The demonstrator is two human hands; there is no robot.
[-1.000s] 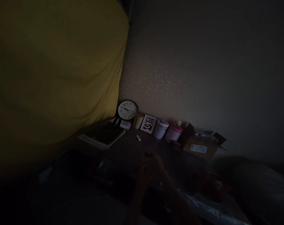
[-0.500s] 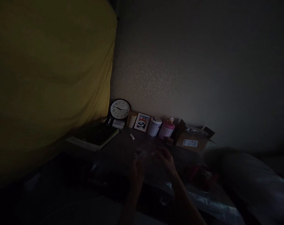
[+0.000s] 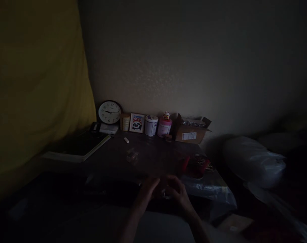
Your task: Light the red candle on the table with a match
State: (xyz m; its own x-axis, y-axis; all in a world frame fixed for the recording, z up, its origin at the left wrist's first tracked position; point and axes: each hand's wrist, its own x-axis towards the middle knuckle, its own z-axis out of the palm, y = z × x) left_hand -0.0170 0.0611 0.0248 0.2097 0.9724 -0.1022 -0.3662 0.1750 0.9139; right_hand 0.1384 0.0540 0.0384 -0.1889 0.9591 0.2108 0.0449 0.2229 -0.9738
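The scene is very dim. My left hand and my right hand are close together at the table's near edge, fingers curled towards each other. Between the fingertips is a small dark object, too dim to name. Both hands seem closed on it. Beyond my left hand, a small crumpled piece of clear plastic lies on the dark table. Farther back is a small white stick-like piece.
Along the wall stand a round clock, a panda picture frame, a white tin, a pink tin and an open cardboard box. A red-sided container sits right; a dark flat panel lies left.
My hands have drawn nearer the table's edge and closer together. The clear plastic that was at my left hand now lies on the table. The view has shifted to the right.
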